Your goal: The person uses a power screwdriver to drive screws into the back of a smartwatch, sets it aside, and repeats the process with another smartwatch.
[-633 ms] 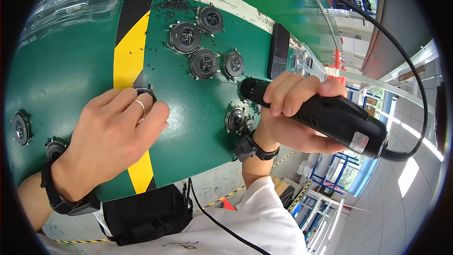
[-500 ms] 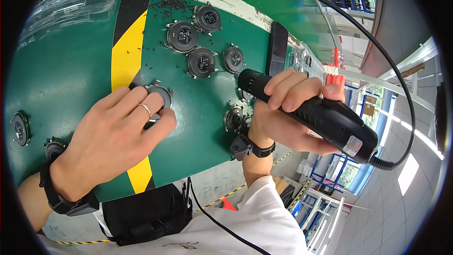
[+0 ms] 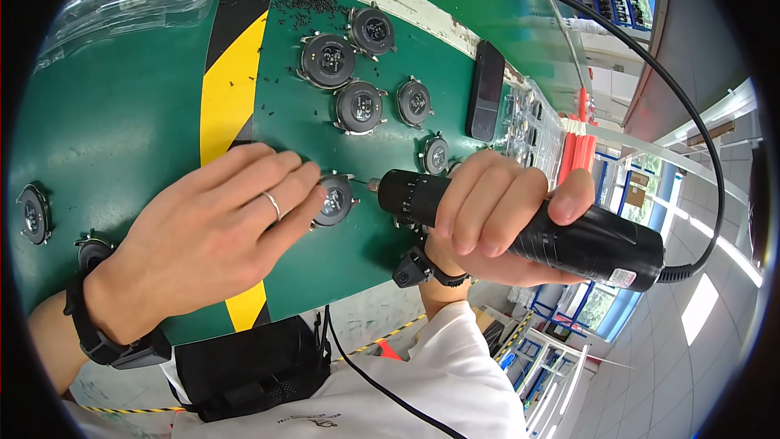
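My left hand, with a ring on one finger, is closed at the left edge of a round black watch case lying back side up on the green table. Its fingers cover part of the case. My right hand is wrapped round a black corded electric screwdriver, held nearly level. The thin bit points left, at the upper right edge of that case; whether it touches I cannot tell. Several similar watch cases lie beyond, among them one and another.
Tiny black screws are scattered at the far side. A black phone lies by the far right edge. Clear plastic trays stand far left. Two more watch cases, one of them, sit at the left. The screwdriver's cable arcs overhead.
The watch case at my left hand has moved right, and the fingers have shifted with it. My right hand has brought the screwdriver down and left, its bit now beside the case.
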### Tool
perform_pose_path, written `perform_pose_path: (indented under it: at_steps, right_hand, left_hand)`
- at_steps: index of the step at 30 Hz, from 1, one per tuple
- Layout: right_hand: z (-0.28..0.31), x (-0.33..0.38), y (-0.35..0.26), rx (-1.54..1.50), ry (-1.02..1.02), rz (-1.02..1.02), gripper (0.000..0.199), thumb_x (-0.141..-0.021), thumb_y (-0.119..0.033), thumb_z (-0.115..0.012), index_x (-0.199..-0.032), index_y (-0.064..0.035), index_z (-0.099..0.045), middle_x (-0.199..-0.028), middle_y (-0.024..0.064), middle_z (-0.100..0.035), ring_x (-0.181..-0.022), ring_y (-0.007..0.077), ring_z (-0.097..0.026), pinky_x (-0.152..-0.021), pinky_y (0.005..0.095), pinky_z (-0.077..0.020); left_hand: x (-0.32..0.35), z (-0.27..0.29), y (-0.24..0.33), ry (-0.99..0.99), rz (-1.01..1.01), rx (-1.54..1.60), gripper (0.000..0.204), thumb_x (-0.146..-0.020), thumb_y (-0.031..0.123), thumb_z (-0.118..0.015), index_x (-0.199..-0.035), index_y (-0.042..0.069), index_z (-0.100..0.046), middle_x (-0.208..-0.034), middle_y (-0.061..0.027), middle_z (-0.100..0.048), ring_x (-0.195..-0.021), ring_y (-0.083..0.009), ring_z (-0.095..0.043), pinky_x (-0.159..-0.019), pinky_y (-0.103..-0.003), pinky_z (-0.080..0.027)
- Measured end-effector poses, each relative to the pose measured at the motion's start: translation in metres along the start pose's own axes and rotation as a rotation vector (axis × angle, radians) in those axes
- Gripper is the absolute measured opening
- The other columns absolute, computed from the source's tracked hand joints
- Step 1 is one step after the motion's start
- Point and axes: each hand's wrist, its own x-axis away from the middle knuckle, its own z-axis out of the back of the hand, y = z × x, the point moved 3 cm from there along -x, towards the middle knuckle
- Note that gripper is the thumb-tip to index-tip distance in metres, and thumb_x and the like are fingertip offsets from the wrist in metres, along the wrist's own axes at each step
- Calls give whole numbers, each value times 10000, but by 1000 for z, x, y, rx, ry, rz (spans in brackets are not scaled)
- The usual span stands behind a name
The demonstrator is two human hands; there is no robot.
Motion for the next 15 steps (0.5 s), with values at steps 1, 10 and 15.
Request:
perform_pose_path:
  at_steps: [1,10,15]
  right_hand:
    - [0,1,0,-1,2,-3,521,-1016,-607,-488,-1122,-101,-433,-602,12,-544,-442,138,-533,-384,276,-500]
    - [5,10,0,91,-43,7,400,-1049,-476,-518,-1124,-90,-444,-608,28,-564,-454,150,-564,-399,295,-524]
    - [7,16,0,87,-32,43,385,-1050,-450,-528,-1143,-82,-460,-616,32,-567,-456,148,-565,-399,289,-518]
  left_hand:
    - [0,-2,2,1,-11,2,407,-735,125,-733,-1132,38,-694,-1246,-78,-618,-1139,-256,-599,-964,-400,-537]
    - [0,-17,9,-80,-123,-40,382,-823,121,-637,-1196,75,-704,-1324,-32,-618,-1191,-225,-597,-1047,-409,-488]
    - [1,-25,9,-85,-99,-25,392,-817,112,-639,-1202,83,-706,-1329,-33,-621,-1232,-231,-591,-1052,-411,-482]
